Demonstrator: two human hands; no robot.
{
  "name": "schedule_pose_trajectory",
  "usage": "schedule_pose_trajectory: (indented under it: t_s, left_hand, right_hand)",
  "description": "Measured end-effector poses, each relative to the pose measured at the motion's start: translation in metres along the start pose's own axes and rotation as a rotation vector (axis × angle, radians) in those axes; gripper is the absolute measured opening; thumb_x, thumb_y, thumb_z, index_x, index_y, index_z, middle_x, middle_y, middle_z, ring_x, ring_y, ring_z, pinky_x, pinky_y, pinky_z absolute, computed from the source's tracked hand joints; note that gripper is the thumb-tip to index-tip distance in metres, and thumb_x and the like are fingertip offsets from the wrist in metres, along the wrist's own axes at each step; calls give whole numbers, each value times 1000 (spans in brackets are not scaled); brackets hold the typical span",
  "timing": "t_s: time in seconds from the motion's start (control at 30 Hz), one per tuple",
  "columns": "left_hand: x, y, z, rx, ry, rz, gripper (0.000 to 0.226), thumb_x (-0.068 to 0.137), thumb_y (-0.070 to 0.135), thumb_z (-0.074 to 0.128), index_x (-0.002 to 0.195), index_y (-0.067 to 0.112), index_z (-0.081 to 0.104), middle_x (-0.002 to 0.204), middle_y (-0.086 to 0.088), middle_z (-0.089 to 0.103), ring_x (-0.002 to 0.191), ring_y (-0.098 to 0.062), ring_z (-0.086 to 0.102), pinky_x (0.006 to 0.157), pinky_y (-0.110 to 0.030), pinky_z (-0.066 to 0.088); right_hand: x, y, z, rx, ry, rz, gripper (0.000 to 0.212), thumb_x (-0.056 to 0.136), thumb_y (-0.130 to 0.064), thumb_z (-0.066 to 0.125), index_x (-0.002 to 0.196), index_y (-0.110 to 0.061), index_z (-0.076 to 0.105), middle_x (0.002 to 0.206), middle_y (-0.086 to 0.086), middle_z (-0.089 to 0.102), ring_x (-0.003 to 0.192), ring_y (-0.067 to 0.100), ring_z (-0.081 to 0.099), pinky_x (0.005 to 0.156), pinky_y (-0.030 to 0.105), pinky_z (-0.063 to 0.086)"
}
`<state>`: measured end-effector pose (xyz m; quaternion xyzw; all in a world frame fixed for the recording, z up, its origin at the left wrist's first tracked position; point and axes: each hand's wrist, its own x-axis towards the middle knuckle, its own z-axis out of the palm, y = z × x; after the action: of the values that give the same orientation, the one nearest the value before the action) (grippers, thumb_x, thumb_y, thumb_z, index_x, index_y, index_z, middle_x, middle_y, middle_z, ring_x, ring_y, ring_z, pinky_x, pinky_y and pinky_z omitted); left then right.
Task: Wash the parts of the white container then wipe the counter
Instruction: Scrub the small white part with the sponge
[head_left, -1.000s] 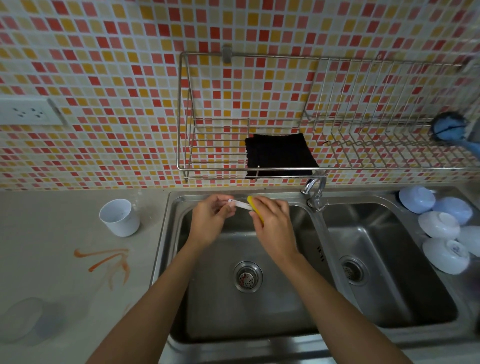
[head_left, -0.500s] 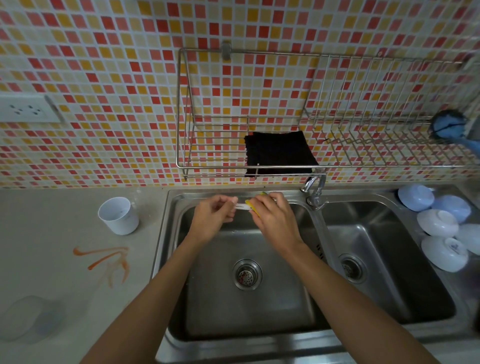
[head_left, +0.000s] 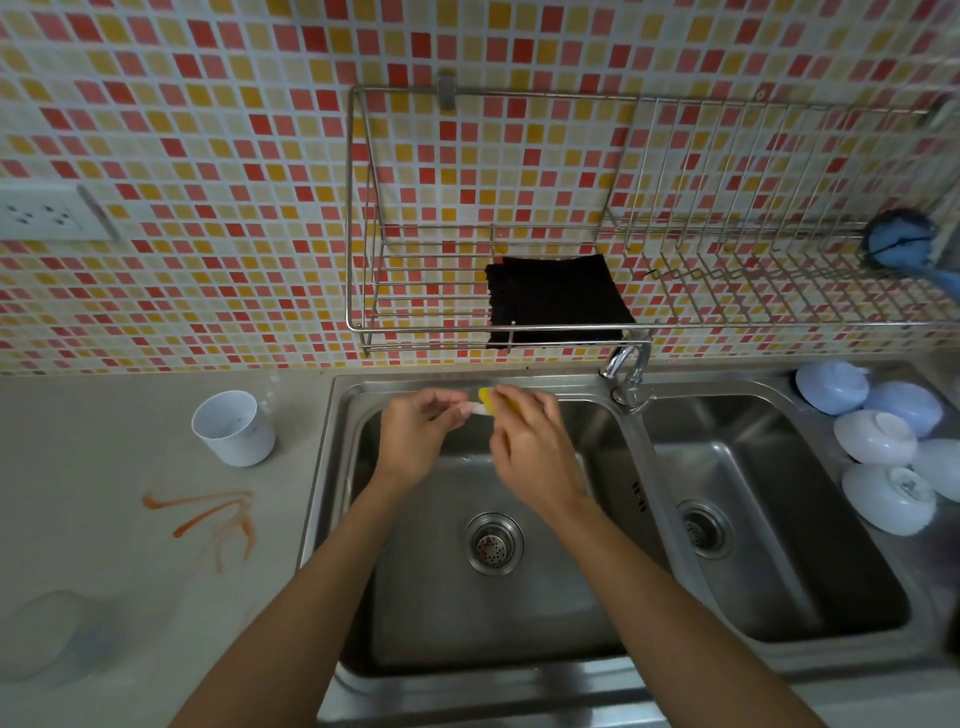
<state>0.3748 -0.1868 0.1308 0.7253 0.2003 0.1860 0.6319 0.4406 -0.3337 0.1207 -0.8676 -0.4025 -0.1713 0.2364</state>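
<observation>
- White container part (head_left: 474, 409): small, thin white piece, held over back of left sink basin (head_left: 415, 613), between both hands; mostly hidden by fingers, shape can't be told
- Left hand (head_left: 415, 439) pinches the piece's left end w/ curled fingers & thumb
- Right hand (head_left: 535, 447) curled round a yellow sponge (head_left: 485, 399), pressed against the piece's right end; only a yellow corner shows above the fingers
- Hands close together, nearly touching, both forearms reaching in from bottom edge
- White cup (head_left: 232, 427) stands upright on grey counter (head_left: 78, 467), just left of sink rim, open top up, well apart from the hands
- Orange smear (head_left: 208, 514) streaked on counter in front of cup
- Clear lid-like item (head_left: 49, 634) at bottom-left of counter, blurry, can't tell what exactly
- Double stainless sink: left basin w/ drain strainer (head_left: 493, 543) in the middle; right basin (head_left: 779, 545) has own drain
- Faucet (head_left: 626, 374) sits on the divider betw. basins, at back
- Pile of white & pale-blue bowls (head_left: 883, 452), upside down, on right side of sink
- Wall: mosaic tile in red, orange, yellow, cream; wire rack (head_left: 623, 327) mounted above sink
- Black cloth (head_left: 558, 301) lies folded on rack's lower shelf, front edge hanging over
- Blue item (head_left: 904, 244) at rack's right end, unclear
- Power outlet (head_left: 47, 213) on wall at far left
</observation>
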Motion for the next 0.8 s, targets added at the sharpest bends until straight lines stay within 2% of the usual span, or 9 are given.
schedule_pose_trajectory:
  t_s: [0.13,0.27,0.37,0.5,0.6,0.7,0.8]
  left_hand:
    - [0,5,-3,50,54,39,13,83,9,73,97,9,73,88,0,74,83,-10,71,78,-18,55]
    - [-1,8,3,110,42,93,10,84,10,73,94,11,72,88,3,74,83,-5,69,77,-13,52]
    - [-2,8,4,107,46,100,13,84,12,73,96,9,72,90,2,74,86,-7,70,81,-20,54]
    - [-2,6,-3,73,67,56,14,83,13,74,96,10,72,90,0,75,87,-13,71,86,-30,56]
    - [-2,7,-6,50,68,39,13,83,13,74,96,10,72,89,-2,75,87,-14,71,86,-29,56]
    - [-2,8,-4,54,45,59,14,84,12,73,97,8,72,90,-2,74,87,-12,70,82,-20,55]
    - [-3,7,-2,29,13,66,15,84,9,73,98,5,72,92,-4,75,88,-13,71,80,-19,55]
  right_hand:
    - [2,13,-7,-1,4,85,45,85,-20,38,121,-9,64,118,4,63,105,18,41,91,37,48]
    - [4,-11,-9,31,29,34,46,86,-20,39,122,-7,63,120,6,62,107,18,40,93,33,46]
    - [10,-18,-6,55,41,18,40,85,-15,47,121,-7,63,120,5,62,106,19,42,92,32,45]
    - [12,5,-1,6,33,40,36,83,-14,57,118,-12,65,115,1,63,100,22,49,87,35,47]
    - [8,10,0,-23,68,25,31,85,-19,65,115,-14,67,113,0,65,98,19,48,87,33,47]
    - [8,-2,0,-41,111,-23,33,82,-24,71,113,-14,67,113,0,65,97,17,43,86,31,47]
    - [13,-3,2,-72,120,-71,30,81,-21,71,110,-16,69,109,-3,66,96,19,49,87,29,46]
